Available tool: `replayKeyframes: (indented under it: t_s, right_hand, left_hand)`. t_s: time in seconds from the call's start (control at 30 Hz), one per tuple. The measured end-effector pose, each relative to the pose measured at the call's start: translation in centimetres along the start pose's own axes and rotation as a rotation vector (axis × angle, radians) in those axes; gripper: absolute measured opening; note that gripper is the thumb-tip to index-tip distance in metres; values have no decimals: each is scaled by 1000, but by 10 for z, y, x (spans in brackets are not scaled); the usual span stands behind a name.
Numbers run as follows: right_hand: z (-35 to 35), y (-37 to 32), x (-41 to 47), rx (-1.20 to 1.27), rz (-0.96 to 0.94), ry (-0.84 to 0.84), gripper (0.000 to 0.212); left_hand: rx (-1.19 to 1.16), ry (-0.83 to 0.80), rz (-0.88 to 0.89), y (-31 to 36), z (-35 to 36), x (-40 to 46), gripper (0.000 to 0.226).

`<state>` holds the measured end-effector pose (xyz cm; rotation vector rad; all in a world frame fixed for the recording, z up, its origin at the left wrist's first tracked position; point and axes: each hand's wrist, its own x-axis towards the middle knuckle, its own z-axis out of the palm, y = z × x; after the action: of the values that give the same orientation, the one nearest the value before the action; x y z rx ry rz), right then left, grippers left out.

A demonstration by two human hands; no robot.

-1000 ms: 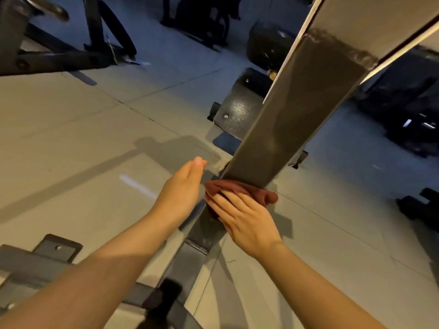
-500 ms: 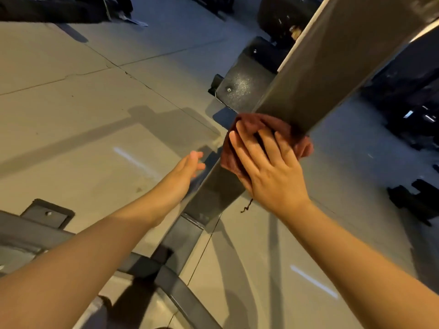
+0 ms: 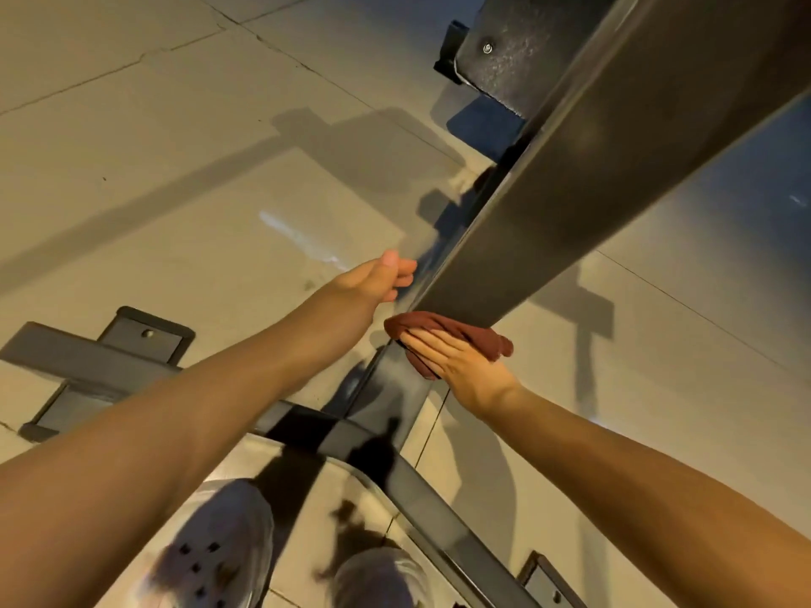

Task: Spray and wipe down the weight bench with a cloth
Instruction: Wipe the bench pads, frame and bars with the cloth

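A long dark bench pad (image 3: 570,199) runs from the upper right down to the middle of the view. At its near end lies a dark red cloth (image 3: 443,329), bunched against the pad's lower edge. My right hand (image 3: 461,362) presses flat on the cloth with straight fingers. My left hand (image 3: 382,276) hovers just left of the pad, fingers loosely curled, holding nothing. No spray bottle is in view.
The bench's dark metal frame (image 3: 386,388) continues below the cloth to a cross foot (image 3: 109,366) on the concrete floor. A bolted base plate (image 3: 496,50) sits at the top. My two light shoes (image 3: 219,550) stand at the bottom.
My right hand has slid the cloth back down the pad to its near end. The view has tilted down, showing my shoes. My left hand stays beside the pad.
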<state>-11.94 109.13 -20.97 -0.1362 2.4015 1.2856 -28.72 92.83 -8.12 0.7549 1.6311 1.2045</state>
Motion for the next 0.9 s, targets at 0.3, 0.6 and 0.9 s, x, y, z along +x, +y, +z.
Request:
replayKeyframes:
  t_s: [0.3, 0.6, 0.9]
  right_hand:
    - [-18, 19, -23, -8, -133, -116, 78]
    - [-25, 35, -43, -156, -232, -224, 74]
    - [-67, 27, 33, -144, -183, -133, 63]
  left_hand:
    - [40, -75, 61, 25, 6, 4, 49]
    - [37, -147, 81, 24, 3, 4, 49]
    - [64, -91, 110, 33, 12, 6, 51]
